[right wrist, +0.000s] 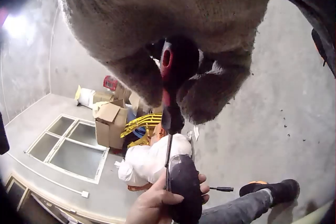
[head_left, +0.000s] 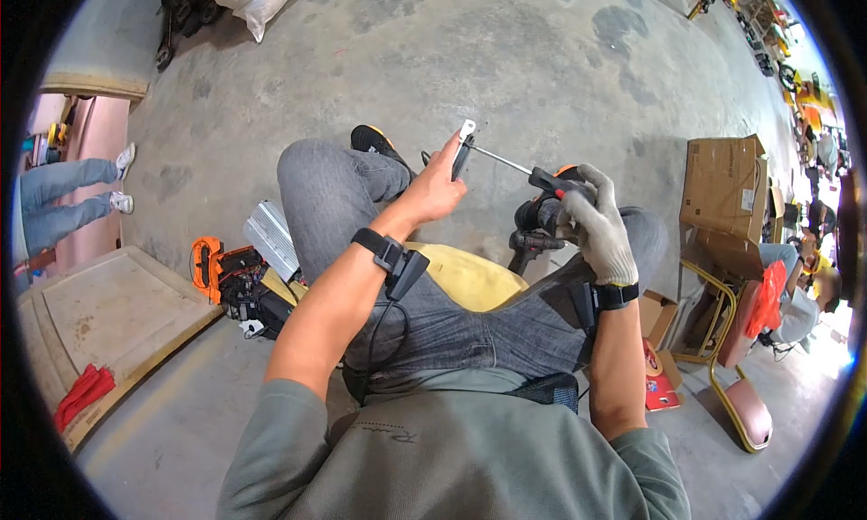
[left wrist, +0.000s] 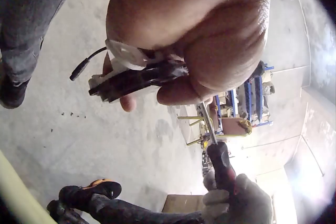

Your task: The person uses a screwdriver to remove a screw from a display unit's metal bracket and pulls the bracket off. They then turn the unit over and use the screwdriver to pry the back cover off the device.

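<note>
A small black part with a white bracket (head_left: 467,130) is held upright by the bare left hand (head_left: 433,191); the left wrist view shows the black part (left wrist: 142,81) between thumb and fingers, a short cable with a plug (left wrist: 80,70) beside it. The gloved right hand (head_left: 596,226) grips a black and red screwdriver (head_left: 547,182), its shaft pointing at the held part. In the right wrist view the screwdriver (right wrist: 172,113) runs down to the edge of the rounded black part (right wrist: 185,187). Where exactly the tip sits is hidden.
Yellow padding (head_left: 470,276) lies between the legs. A black power tool (head_left: 528,242) is beside the right knee. Orange and black tools (head_left: 209,269) and a silver box (head_left: 271,235) lie left, near a wooden board (head_left: 117,312). Cardboard boxes (head_left: 722,190) and chairs stand right; another person's legs (head_left: 72,190) are far left.
</note>
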Demonstrator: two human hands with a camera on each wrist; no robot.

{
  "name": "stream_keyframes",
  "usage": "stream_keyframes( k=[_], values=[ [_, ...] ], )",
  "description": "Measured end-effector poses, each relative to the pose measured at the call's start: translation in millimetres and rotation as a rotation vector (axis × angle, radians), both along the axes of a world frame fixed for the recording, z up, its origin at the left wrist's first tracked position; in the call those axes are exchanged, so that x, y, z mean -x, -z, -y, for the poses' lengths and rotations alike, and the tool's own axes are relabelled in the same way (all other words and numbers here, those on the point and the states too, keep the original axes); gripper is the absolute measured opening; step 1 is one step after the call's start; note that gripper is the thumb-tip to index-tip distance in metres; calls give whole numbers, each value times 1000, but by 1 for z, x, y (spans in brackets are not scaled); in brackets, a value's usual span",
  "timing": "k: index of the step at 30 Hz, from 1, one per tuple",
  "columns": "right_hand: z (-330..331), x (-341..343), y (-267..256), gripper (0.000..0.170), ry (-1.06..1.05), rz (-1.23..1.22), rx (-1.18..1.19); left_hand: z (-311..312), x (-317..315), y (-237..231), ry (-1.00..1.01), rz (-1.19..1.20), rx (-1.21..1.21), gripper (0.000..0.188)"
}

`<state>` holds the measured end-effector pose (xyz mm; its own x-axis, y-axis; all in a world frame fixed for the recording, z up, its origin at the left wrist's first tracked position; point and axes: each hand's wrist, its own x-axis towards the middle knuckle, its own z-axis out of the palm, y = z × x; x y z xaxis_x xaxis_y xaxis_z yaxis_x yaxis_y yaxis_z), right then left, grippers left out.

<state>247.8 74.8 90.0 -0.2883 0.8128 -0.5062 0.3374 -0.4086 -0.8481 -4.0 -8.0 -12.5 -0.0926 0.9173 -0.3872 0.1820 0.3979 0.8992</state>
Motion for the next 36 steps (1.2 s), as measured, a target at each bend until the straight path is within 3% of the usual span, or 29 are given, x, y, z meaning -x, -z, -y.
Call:
stream_keyframes(
  k=[4,6,10,15,17,19,23,26,28,31,32,36],
  values=[
    [-2,-1,-3,51,-36,74,-113,2,-1,11,1,6,-28,88],
    [-10,-5,-8,54,-66,81,116,3,-1,13,-5,-3,-104,88],
    [0,-2,0,50,-27,25,-28,3,-2,7,-19,22,-63,88],
    [-9,-10,4,58,-54,53,22,2,-1,7,-17,62,-41,88],
    [-8,-9,4,63,-23,40,99,3,-5,17,-41,-85,-235,88],
    [0,-1,-3,59,2,-95,33,3,-3,10,-33,-51,-176,88],
    [-5,-6,2,60,-74,-28,-57,1,-1,-4,-10,-10,-36,88],
    [-9,-4,-12,60,-86,88,130,-1,0,-13,22,69,96,83],
    [-1,-1,-1,58,37,-83,71,0,1,-10,19,42,63,83],
    [3,3,3,57,0,21,-130,4,-3,14,-4,-37,-65,85],
    [1,2,3,57,0,21,-131,4,-3,14,-19,-88,-163,87],
    [-6,0,-11,56,-13,49,53,3,-3,7,-12,-49,-92,87]
  ],
)
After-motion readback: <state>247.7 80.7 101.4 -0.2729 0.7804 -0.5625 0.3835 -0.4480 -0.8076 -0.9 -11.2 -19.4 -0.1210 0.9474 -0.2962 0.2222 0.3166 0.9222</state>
